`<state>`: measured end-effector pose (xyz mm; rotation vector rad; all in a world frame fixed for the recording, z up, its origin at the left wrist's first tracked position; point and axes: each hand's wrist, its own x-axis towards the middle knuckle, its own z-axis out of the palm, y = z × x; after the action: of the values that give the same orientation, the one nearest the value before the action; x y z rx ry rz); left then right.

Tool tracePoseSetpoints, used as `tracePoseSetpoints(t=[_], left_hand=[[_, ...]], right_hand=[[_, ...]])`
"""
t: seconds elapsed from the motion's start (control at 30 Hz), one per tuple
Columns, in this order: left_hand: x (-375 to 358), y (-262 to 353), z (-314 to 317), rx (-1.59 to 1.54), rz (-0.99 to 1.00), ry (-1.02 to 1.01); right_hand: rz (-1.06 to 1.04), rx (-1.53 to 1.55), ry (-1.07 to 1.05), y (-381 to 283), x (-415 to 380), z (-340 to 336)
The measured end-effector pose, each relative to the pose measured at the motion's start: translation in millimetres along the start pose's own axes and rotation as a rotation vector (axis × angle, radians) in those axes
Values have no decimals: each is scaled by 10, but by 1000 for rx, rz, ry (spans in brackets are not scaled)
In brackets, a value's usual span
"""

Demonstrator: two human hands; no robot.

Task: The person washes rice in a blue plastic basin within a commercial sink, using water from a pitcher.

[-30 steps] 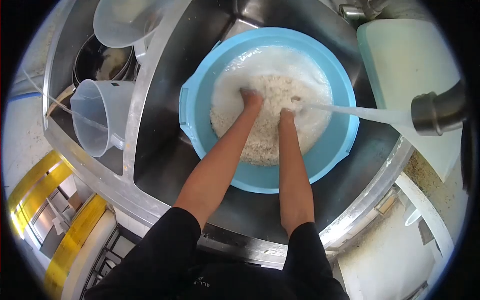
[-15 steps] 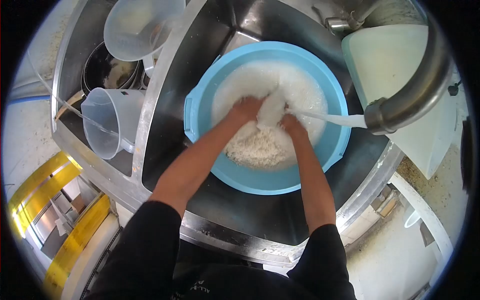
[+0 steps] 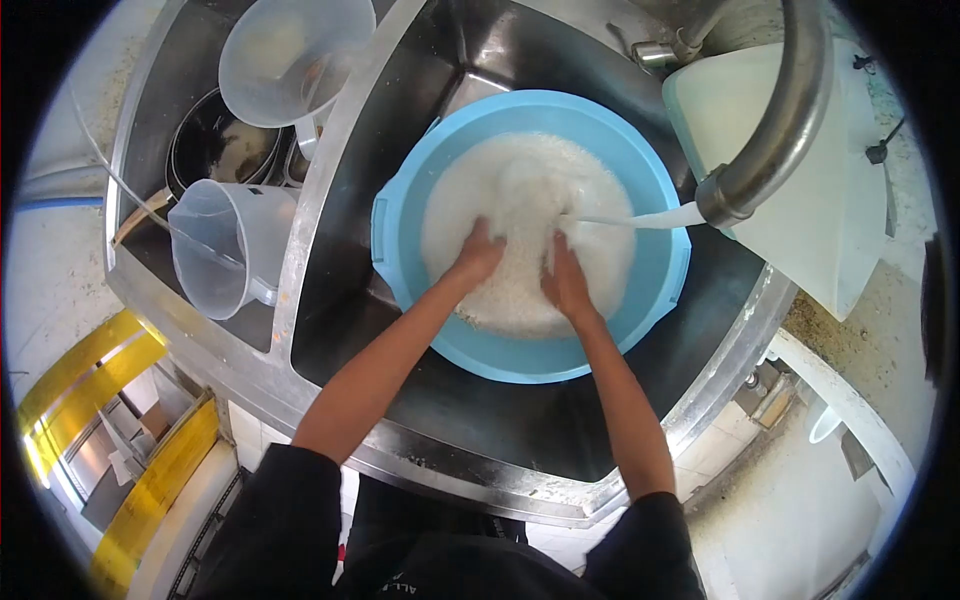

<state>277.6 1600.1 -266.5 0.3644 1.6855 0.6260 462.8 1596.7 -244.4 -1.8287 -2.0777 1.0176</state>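
Note:
A light blue plastic basin (image 3: 530, 368) sits in the steel sink, holding cloudy white water and pale grains that look like rice (image 3: 500, 292). Water from the curved tap (image 3: 726, 196) streams in from the right and churns up foam. My left hand (image 3: 480, 252) is dipped at the left of the grains, fingers apart, tips partly under the milky water. Opposite it, my right hand (image 3: 566, 278) is in the water just below the stream, its fingers stretched forward. Neither hand visibly grips anything; the submerged fingertips are hidden.
In the left sink compartment are two translucent measuring jugs (image 3: 225, 250) and a dark pan (image 3: 225, 145) with a wooden handle. A pale translucent board or tray (image 3: 790, 190) lies behind the tap. The steel sink rim (image 3: 450, 470) runs along the front.
My hands have drawn back toward me and moved out of the foam, so more fingers show. The grain mound has spread flatter under the water. The view has shifted slightly.

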Motion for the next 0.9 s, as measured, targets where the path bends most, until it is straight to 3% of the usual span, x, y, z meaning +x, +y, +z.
tracePoseSetpoints(t=[0.03, 0.07, 0.1, 0.17, 0.2, 0.27, 0.33, 0.37, 0.4, 0.47, 0.5, 0.6, 0.67, 0.77, 0.8, 0.83, 0.87, 0.9], left_hand=[[-267, 111, -140, 370, 226, -101], [-407, 254, -211, 741, 458, -200], [-414, 326, -212, 744, 464, -202], [-422, 405, -228, 1179, 775, -334], [-395, 564, -175, 1178, 767, -336], [-113, 1025, 47, 1770, 324, -690], [454, 573, 46, 1646, 497, -358], [704, 283, 103, 1644, 495, -364], [925, -1, 178, 1486, 714, -112], [954, -12, 349, 1306, 918, 148], [853, 249, 530, 1102, 755, 193], [567, 288, 507, 796, 484, 213], [308, 199, 413, 581, 308, 178], [-76, 96, 147, 263, 46, 138], [-225, 110, 25, 266, 50, 140], [-409, 150, -102, 626, 235, -26], [-535, 240, -170, 980, 421, -199], [-590, 396, -191, 979, 425, -198]], right_hand=[[2, -1, 2, -186, -63, -260], [-39, -153, -199, -356, -81, -499], [-78, -305, -401, -428, -77, -603], [-47, -433, -515, -350, 176, -526], [-14, -562, -634, -267, 346, -444], [45, -548, -712, 98, 638, -211], [96, -492, -610, 385, 763, -18], [127, -465, -507, 483, 813, 81], [170, -455, -389, 546, 865, 195], [261, -432, -158, 597, 977, 412], [303, -409, -59, 614, 1019, 511], [328, -197, 115, 800, 837, 706], [200, 235, 248, 1318, 500, 1265], [-6, -65, -208, 237, 11, -35], [6, -192, -373, -85, -85, -270], [8, -189, -371, -218, -166, -388], [-101, -384, -349, -305, -229, -484], [-158, -482, -337, -312, -184, -507]])
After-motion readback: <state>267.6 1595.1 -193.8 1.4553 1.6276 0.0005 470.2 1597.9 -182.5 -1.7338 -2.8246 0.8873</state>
